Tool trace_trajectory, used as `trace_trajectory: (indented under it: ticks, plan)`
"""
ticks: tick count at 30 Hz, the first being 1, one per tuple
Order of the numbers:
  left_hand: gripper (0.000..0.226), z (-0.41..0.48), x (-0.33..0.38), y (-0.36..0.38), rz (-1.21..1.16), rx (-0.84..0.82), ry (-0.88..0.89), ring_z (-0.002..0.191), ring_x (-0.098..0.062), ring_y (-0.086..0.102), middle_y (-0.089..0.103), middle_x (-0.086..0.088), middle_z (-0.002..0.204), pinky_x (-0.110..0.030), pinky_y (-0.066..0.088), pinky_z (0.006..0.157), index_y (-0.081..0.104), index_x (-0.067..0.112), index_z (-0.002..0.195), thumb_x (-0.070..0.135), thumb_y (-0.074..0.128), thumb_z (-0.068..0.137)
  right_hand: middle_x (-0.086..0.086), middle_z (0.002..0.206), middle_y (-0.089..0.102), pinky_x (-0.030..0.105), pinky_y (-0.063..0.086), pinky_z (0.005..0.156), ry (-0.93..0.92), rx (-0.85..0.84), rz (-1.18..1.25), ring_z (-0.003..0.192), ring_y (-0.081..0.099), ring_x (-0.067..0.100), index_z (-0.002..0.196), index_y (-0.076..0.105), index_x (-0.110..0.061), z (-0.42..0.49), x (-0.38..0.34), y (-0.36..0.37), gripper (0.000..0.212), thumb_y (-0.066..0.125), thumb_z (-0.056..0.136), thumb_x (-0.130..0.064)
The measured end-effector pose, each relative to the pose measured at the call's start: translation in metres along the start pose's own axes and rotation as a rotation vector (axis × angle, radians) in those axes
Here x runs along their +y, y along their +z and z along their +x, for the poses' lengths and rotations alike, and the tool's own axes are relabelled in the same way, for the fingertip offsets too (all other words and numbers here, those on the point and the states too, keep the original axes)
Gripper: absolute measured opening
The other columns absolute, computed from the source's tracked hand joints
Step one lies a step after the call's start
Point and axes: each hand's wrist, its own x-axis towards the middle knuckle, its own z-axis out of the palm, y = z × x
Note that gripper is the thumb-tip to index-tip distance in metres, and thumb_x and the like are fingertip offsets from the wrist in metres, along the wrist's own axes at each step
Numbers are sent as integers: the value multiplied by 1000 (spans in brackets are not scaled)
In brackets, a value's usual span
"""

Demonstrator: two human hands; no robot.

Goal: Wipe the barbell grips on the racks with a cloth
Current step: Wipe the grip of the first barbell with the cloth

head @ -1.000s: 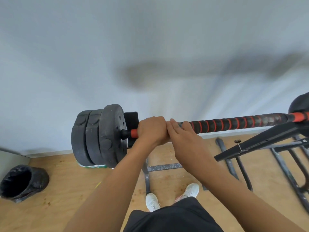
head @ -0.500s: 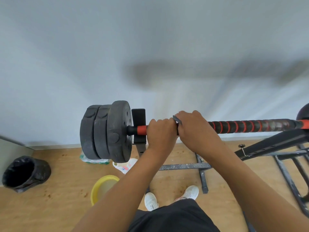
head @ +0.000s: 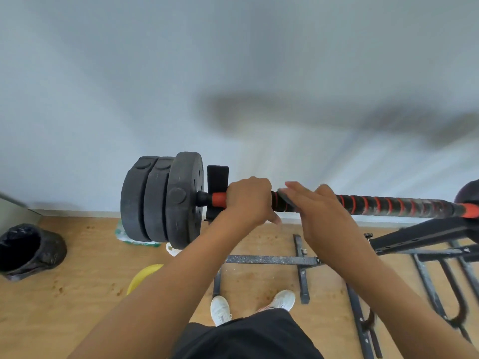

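Observation:
A barbell (head: 388, 204) with a black and red ribbed grip lies across the rack, three black weight plates (head: 166, 200) on its left end. My left hand (head: 248, 200) grips the bar just right of the red collar, fingers curled round it. Right beside it, my right hand (head: 318, 211) lies over the bar, its fingers stretched out straight. Under those fingers a dark grey cloth (head: 285, 202) is pressed against the grip; most of it is hidden by the hand. The right thumb is out of sight.
The black steel rack (head: 414, 235) and its floor frame (head: 272, 259) stand ahead and to the right. On the wooden floor are a black bin (head: 28, 248) at the left, a yellow bowl (head: 145, 277) near my left arm, and a bag (head: 134, 240) under the plates. A white wall is behind.
My right hand has slid right along the bar, away from the left hand, and its fingers have straightened from a curl. The left hand stays gripping the bar.

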Motion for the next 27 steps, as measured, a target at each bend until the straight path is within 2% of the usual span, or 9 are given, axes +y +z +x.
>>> trace_trajectory:
  ticks: [3,6,8,11,15,18,21,23,27]
  plan:
    - [52,-17,8,19,224,233,50,61,-17,46,46,6,72,-32,30,62,44,20,89,55,83,81,-15,104,57,39,55,70,47,110,99,82,50,18,131,59,-23,36,3,-10,36,50,101,-5]
    - [41,-14,8,20,268,311,36,50,-16,38,26,8,55,-28,15,49,43,24,74,32,83,78,3,88,61,42,55,72,105,-99,66,79,56,21,105,64,-20,59,-6,-4,25,42,97,-10]
    - [25,-5,8,17,188,240,14,59,-19,47,34,7,59,-27,22,52,46,24,75,16,64,90,5,86,57,43,54,73,161,-171,46,82,54,23,95,58,-16,52,-15,3,18,40,96,-11]
    - [30,4,7,6,87,76,-14,63,-19,52,47,7,65,-30,37,60,46,23,73,29,71,88,-2,81,46,33,40,60,177,-5,171,79,40,19,97,54,-17,28,-16,19,23,38,96,0]
    - [48,22,-1,-11,-24,-376,45,67,-15,66,65,8,72,-32,56,74,62,19,85,58,87,72,-10,138,51,26,37,69,111,3,60,102,32,17,153,37,-19,4,-14,35,68,48,92,8]
    - [49,32,-5,-17,-147,-547,76,70,-15,71,74,2,86,-35,62,82,73,13,90,57,88,73,0,154,49,23,33,62,63,-67,-107,97,46,24,156,39,-10,-11,-16,27,91,71,73,11]
    - [45,20,-4,-8,-69,-277,40,69,-13,70,71,8,73,-31,52,69,70,20,84,61,84,74,-16,150,48,19,33,70,14,-78,-72,93,38,17,156,40,-18,-9,-7,14,85,64,81,12]
    - [31,0,2,7,79,109,48,70,-18,62,58,10,71,-33,37,69,60,24,85,51,77,84,-32,109,48,19,32,66,5,-55,84,83,36,14,151,44,-20,5,0,1,63,48,96,10]
    - [38,-17,1,29,256,419,72,49,-20,37,32,8,55,-32,27,58,41,22,71,29,76,82,-19,84,36,33,43,70,50,67,156,85,46,20,131,56,-14,34,4,-7,34,44,101,-1]
